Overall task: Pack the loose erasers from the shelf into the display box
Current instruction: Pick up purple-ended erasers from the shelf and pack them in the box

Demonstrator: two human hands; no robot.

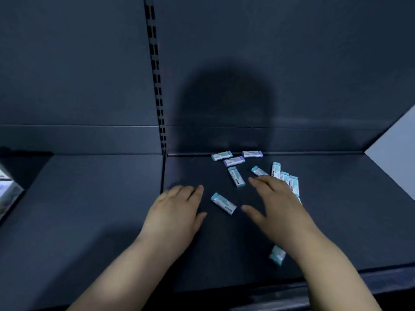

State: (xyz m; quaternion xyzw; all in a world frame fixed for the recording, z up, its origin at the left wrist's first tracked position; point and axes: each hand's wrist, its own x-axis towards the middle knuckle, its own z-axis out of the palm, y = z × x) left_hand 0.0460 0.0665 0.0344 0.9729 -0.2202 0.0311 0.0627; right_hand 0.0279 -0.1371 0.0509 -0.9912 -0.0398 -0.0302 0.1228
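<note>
Here, loose erasers lie scattered near the dark shelf's back edge. The left hand and right hand are spread flat, holding nothing.

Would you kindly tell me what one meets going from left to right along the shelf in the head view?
First a box at the left edge → left hand → teal-capped eraser between the hands → right hand → pale panel at the right edge.
</note>
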